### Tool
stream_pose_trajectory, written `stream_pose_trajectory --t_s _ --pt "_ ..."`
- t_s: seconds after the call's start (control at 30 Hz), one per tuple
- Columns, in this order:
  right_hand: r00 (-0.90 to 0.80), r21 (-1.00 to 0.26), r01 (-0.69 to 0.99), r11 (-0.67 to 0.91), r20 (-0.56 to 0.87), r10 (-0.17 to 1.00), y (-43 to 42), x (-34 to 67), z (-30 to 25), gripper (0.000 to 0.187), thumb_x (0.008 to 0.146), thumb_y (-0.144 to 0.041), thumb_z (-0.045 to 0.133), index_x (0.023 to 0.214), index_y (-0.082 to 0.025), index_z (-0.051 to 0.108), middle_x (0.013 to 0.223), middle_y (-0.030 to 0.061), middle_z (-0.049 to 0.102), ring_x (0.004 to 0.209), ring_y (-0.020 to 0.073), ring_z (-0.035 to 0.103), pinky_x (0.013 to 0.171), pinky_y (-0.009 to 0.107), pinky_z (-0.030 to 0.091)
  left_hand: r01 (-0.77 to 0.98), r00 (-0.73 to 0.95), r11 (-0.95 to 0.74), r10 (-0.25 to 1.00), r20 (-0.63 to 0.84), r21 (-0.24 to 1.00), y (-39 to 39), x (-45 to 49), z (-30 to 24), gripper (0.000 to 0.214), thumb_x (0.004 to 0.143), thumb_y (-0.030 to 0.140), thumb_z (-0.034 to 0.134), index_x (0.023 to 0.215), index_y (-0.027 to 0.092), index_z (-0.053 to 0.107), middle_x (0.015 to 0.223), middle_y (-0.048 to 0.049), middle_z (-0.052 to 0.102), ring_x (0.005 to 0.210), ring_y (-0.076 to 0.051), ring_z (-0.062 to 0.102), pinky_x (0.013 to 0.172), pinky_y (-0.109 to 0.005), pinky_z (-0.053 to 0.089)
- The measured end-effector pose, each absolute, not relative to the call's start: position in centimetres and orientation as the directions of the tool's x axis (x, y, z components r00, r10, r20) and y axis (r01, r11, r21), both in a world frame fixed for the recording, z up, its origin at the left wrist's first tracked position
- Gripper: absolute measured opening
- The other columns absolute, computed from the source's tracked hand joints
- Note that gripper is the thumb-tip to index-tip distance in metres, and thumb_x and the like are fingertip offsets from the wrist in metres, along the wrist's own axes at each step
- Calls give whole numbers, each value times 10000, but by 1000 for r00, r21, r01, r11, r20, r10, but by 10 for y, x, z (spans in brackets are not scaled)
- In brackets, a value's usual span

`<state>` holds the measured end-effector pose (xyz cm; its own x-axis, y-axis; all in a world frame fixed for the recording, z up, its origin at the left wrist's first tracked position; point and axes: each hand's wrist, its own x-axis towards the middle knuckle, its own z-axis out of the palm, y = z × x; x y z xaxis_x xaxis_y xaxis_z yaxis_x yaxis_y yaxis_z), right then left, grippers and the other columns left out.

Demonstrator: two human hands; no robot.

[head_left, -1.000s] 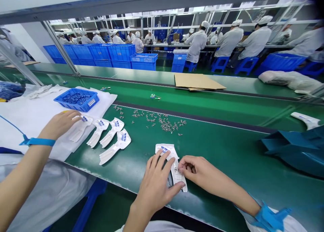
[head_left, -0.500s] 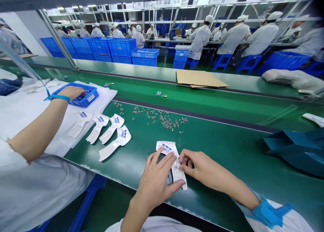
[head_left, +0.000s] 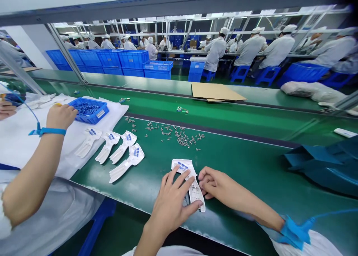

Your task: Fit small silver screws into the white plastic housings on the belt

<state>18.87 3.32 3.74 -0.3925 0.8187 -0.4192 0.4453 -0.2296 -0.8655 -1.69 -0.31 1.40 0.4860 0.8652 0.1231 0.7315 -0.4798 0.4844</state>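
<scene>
A white curved plastic housing half (head_left: 196, 193) lies on the green bench in front of me, with small blue pieces near its top and small metal pieces along its lower part. My left hand (head_left: 173, 198) spans it, fingers on the upper part and thumb on the lower end, holding it against the bench. Beside its right edge is my right hand (head_left: 214, 181), fingers curled together; whatever they may hold is hidden. Beyond both hands, small metal pieces (head_left: 183, 138) are scattered in a loose pile.
Several similar white housing halves (head_left: 127, 163) lie to the left. A co-worker's hand (head_left: 60, 118) is near a blue tray (head_left: 96, 116) of small blue parts. Cardboard (head_left: 216, 92) rests on the far ledge. A dark teal bag-like object (head_left: 321, 166) sits at right.
The co-worker's hand has come out of the blue tray and moved left. My right hand has shifted slightly beside the housing half; my left hand keeps its place on it.
</scene>
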Motion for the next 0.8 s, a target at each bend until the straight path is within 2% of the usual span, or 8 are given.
stream_pose_trajectory --t_s 0.07,0.17,0.33,0.43,0.57,0.63,0.7,0.8 --pt "-354 -887 287 -362 -449 820 28 188 29 255 836 -347 622 1034 -210 539 823 7 664 805 191 677 759 326 553 725 484 -481 865 133 493 -3 -18 14 546 903 497 627 1397 291 514 1519 -41 461 1439 -374 304 1106 -597 353" --pt "-331 -898 209 -387 -438 836 22 184 23 372 804 -442 678 1055 -179 599 821 25 678 803 204 677 787 336 548 717 491 -475 864 115 510 -3 -19 14 560 919 507 604 1428 313 477 1543 -30 429 1453 -365 285 1110 -596 354" --pt "-326 -909 374 -182 -312 892 16 176 29 270 892 -436 598 961 -182 658 791 42 713 723 201 666 664 297 505 710 495 -464 864 92 529 -4 -22 12 579 949 486 567 1485 364 386 1597 20 332 1489 -343 207 1134 -593 334" --pt "-326 -926 341 -160 -276 904 15 174 30 209 901 -365 587 972 -180 653 821 41 716 746 194 665 673 280 506 710 499 -475 860 104 519 -2 -23 9 599 948 470 574 1501 376 363 1597 13 331 1486 -355 216 1131 -599 343" --pt "-327 -949 228 -217 -285 901 15 169 29 165 854 -334 647 884 -173 667 721 4 647 677 152 601 644 250 486 715 489 -483 862 131 506 -1 -22 7 601 940 450 591 1496 383 375 1578 15 367 1485 -353 228 1123 -587 370" --pt "-348 -939 115 -325 -345 872 20 169 32 202 821 -362 693 887 -172 673 711 -6 634 656 139 593 649 248 503 696 488 -509 853 187 507 -3 -22 6 596 951 455 564 1505 373 361 1587 2 351 1487 -347 228 1117 -572 385" --pt "-364 -905 7 -425 -398 842 33 176 38 236 784 -370 739 888 -166 682 742 -2 657 670 132 613 680 247 531 683 427 -525 851 306 508 -5 -26 4 563 978 463 494 1512 349 356 1613 -21 292 1493 -345 209 1113 -557 392" --pt "-305 -895 -114 -431 -381 873 73 205 46 214 776 -330 763 874 -150 701 800 25 699 708 139 647 707 247 562 763 189 -449 842 505 465 -3 -50 -5 485 1006 362 413 1490 341 390 1608 -34 296 1489 -332 227 1113 -555 382"
